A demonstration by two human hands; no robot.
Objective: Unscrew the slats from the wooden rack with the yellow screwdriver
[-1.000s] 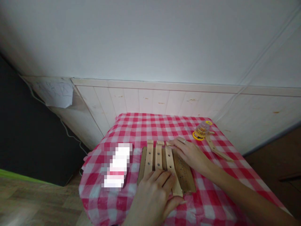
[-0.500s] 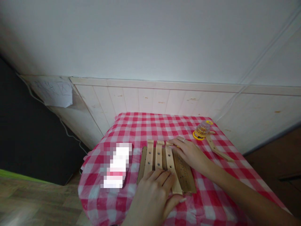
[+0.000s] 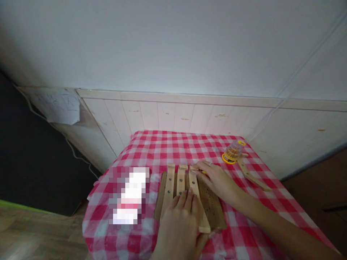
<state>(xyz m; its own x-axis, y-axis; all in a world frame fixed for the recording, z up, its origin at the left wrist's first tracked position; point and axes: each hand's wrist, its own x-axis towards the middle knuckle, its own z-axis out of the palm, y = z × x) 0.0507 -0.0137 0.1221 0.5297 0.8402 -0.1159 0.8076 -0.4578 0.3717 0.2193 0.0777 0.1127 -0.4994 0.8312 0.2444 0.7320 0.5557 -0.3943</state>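
The board lies flat on the checked counter, near its front edge, with three pale slats laid lengthwise on its left half.

The left hand rests palm down on the near end of the board. Its fingers are stretched out side by side over the middle and right slats, so this grip presses rather than clasps. The right hand lies across the far right part of the board, fingertips bent at the far end of the rightmost slat. I cannot tell whether they pinch anything there.

To do this well, I judge that the flat hand should bear straight down so the slats keep parallel, while the fingertips nudge gently.

Beyond the board's far right corner stand a yellow-lidded jar and a loose wooden strip. A white pack lies left of the board.
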